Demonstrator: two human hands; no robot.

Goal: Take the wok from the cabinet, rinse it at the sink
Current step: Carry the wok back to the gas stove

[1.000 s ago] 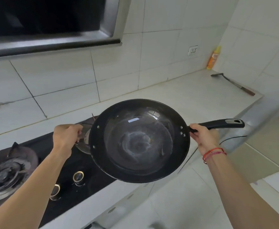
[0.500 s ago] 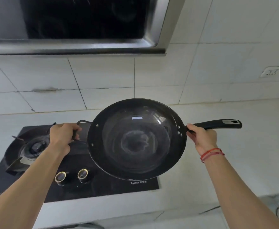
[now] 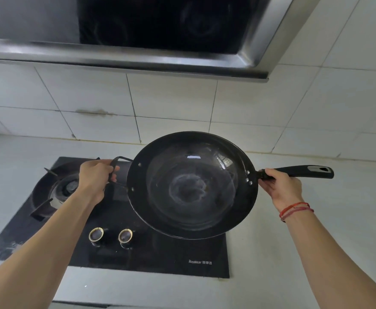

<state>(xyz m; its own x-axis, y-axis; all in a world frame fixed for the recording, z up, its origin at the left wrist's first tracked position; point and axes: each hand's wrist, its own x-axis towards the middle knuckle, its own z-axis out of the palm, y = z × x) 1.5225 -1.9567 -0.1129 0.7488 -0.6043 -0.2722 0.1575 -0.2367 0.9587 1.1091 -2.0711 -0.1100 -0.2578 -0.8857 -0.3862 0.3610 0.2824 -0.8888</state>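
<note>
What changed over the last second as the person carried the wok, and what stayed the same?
The view swung left to face the hob and hood squarely; the wok came round with it and hangs over the hob's right half. Nothing was taken or released. Unchanged: left hand grips the loop handle, right hand the long handle.
</note>
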